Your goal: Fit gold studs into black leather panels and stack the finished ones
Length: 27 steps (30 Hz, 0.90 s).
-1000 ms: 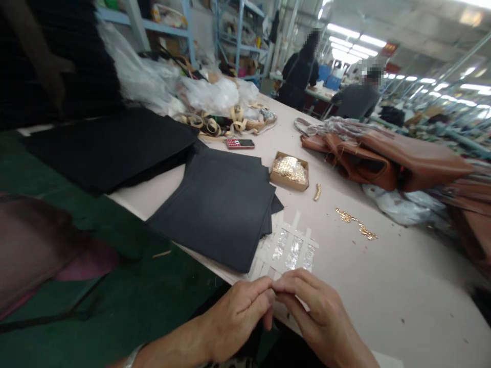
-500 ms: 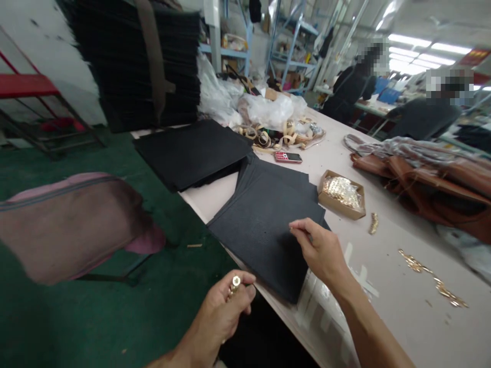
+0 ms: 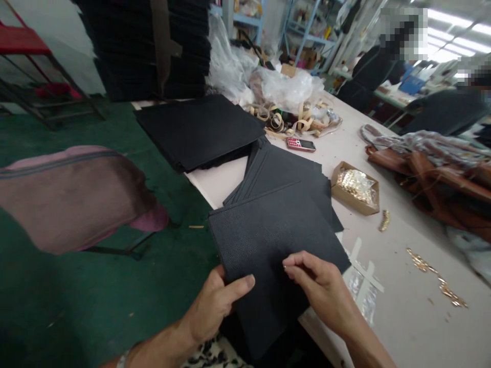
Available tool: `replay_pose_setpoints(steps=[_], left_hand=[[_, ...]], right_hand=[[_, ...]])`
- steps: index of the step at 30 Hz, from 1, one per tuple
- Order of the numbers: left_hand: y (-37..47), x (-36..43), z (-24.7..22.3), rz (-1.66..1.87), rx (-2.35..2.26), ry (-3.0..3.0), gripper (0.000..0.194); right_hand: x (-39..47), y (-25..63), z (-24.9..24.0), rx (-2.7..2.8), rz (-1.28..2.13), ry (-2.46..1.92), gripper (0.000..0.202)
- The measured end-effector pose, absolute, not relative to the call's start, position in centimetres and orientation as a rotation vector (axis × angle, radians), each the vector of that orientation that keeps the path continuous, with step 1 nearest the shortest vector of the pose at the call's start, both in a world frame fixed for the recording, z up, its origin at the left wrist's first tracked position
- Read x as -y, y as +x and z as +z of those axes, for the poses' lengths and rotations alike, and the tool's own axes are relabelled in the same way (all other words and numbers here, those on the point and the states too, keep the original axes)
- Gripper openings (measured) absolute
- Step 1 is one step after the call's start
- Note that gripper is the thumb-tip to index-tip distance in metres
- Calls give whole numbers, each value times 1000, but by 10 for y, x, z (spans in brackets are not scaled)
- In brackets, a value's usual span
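Note:
A black textured leather sheet (image 3: 268, 235) lies slanted over the table's near edge, on top of a fanned stack of similar sheets (image 3: 291, 168). My left hand (image 3: 217, 301) grips the sheet's near left edge, thumb on top. My right hand (image 3: 320, 286) rests on the sheet's near right part, its thumb and forefinger pinched on a tiny glinting metal piece (image 3: 284, 266). Just right of that hand, white tape strips with small clear packets (image 3: 362, 286) are stuck to the table.
A cardboard box of gold hardware (image 3: 355, 188), loose gold pieces (image 3: 437, 278), a red phone (image 3: 301, 144), brown leather bags (image 3: 441, 179) and another black sheet stack (image 3: 199, 128) lie on the table (image 3: 402, 317). A pink stool (image 3: 76, 194) stands left. Two people work at the back.
The top black sheet has been pulled toward me and turned. My left hand, which held a gold stud off the table, now grips the sheet's edge. My right hand came nearer with the sheet.

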<state>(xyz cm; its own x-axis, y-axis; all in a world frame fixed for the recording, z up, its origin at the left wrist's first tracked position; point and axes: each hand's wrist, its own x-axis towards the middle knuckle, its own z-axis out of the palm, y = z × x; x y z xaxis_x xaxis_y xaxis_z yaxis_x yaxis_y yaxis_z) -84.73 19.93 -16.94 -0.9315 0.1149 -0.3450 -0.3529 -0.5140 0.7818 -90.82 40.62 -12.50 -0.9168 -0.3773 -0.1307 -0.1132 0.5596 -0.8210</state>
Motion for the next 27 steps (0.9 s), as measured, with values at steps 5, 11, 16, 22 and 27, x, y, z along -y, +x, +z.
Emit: replay_pose_setpoints(steps=[5, 11, 16, 22, 27], left_hand=[[-847, -201, -176, 2353, -1406, -499, 35], [-849, -200, -179, 2340, -1383, -577, 30], [-850, -200, -179, 2331, -1376, -564, 26], [-850, -195, -182, 2302, -1478, -463, 35], [-845, -189, -176, 2088, -1954, -105, 42]], right_hand=[[-386, -911, -133, -2248, -1535, -57, 22], [-371, -916, -132, -2240, -1501, -53, 22], [-368, -917, -132, -2259, -1472, -44, 20], [-372, -923, -133, -2129, -1565, -46, 19], [-382, -915, -123, -2345, -1556, -52, 27]])
